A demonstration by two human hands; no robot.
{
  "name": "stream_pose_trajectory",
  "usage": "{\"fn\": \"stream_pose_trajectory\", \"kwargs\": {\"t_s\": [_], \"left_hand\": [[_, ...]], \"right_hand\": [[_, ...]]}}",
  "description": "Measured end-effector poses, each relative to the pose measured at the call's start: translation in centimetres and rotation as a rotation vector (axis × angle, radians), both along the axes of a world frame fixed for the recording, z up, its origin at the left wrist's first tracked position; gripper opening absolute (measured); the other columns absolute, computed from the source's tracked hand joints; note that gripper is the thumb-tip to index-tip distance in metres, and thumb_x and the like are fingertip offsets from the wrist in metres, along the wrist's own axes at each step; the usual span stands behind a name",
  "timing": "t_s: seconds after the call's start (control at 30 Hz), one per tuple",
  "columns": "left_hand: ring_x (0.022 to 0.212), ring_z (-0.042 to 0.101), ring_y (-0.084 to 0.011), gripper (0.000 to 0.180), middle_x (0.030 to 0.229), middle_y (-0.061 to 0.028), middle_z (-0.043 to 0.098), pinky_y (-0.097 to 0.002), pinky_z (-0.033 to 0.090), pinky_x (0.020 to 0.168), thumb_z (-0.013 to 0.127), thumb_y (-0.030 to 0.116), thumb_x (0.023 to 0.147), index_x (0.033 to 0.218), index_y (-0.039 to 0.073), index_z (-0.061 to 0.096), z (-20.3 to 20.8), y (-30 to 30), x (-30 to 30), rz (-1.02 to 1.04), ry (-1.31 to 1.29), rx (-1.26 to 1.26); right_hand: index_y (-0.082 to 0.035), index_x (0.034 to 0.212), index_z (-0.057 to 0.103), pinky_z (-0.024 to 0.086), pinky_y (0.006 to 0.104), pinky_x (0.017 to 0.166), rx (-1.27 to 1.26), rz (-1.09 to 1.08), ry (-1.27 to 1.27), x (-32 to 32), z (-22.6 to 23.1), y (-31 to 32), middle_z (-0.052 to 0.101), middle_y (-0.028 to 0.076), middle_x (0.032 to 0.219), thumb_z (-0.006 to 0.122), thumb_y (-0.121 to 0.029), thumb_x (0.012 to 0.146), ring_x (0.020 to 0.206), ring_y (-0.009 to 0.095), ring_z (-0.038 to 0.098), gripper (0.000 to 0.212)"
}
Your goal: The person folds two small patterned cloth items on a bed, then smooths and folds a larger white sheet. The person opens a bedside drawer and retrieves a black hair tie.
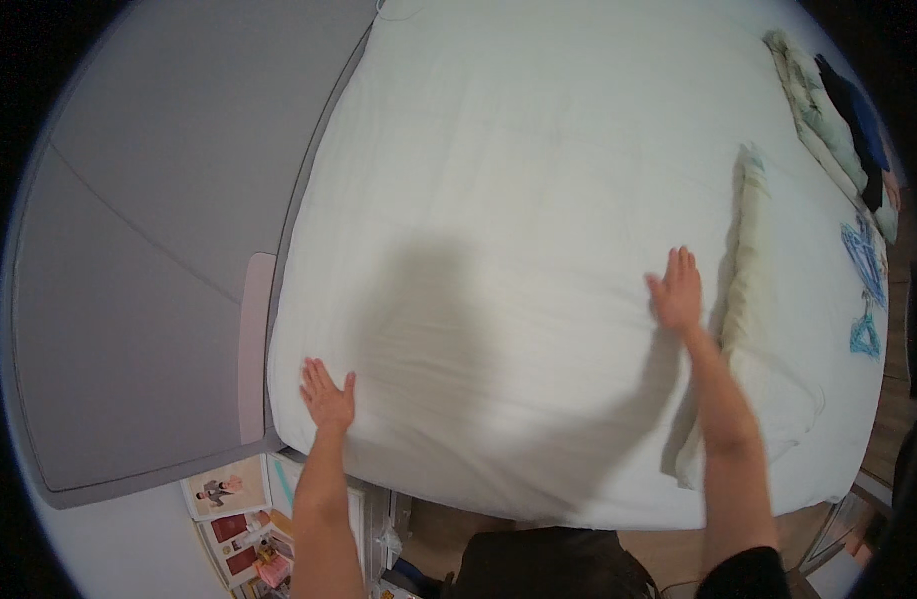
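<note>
A white fitted sheet [538,180] covers the mattress before me, with fine creases near its close edge. My left hand [329,401] lies palm down at the sheet's near left corner, fingers spread and thumb apart. Farther out to the right, my right hand [678,298] is flat on or just above the sheet, fingers straight, thumb out to the side. Neither hand grips anything. Just right of my right hand runs a thick cream fold of bedding [746,270], apart from the fingers. My right forearm passes in front of its near part.
A grey padded headboard [159,220] with a pinkish panel [256,349] borders the bed's left side. Folded bedding and dark clothes [853,130] lie far right, with blue hangers [863,262] nearby. A framed picture [229,489] and small items stand at the near left.
</note>
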State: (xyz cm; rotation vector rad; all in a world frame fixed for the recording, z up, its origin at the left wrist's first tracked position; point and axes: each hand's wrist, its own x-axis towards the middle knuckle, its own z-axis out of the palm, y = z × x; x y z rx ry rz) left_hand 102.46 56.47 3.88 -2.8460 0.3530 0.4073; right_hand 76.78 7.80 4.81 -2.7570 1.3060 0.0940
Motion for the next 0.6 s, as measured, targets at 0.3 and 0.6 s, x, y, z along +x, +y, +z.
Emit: {"fn": "stream_pose_trajectory", "kwargs": {"t_s": [0.3,0.6], "left_hand": [[0.102,0.047,-0.0331,0.044,0.12,-0.0162,0.04,-0.0405,0.04,0.084,0.05,0.026,0.085,0.118,-0.001,0.04,-0.7,-2.8,10.0,0.093,-0.334,-0.54],[0.087,0.054,-0.0304,0.03,0.104,-0.0119,0.045,-0.0411,0.045,0.069,0.056,0.025,0.081,0.101,0.004,0.048,-1.5,-0.9,14.9,0.121,-0.268,-0.491]], "right_hand": [[-0.01,0.121,0.045,0.019,0.0401,0.105,0.74,1.128,-0.393,7.0,-3.0,35.8,0.033,0.011,0.132,0.056,-0.035,0.076,0.126,0.028,0.026,0.052],[-0.006,0.108,0.052,0.034,0.0395,0.08,-0.007,0.202,-0.745,24.7,-0.5,14.0,0.052,0.013,0.09,0.067,-0.019,0.069,0.091,0.027,0.044,0.044]]}}
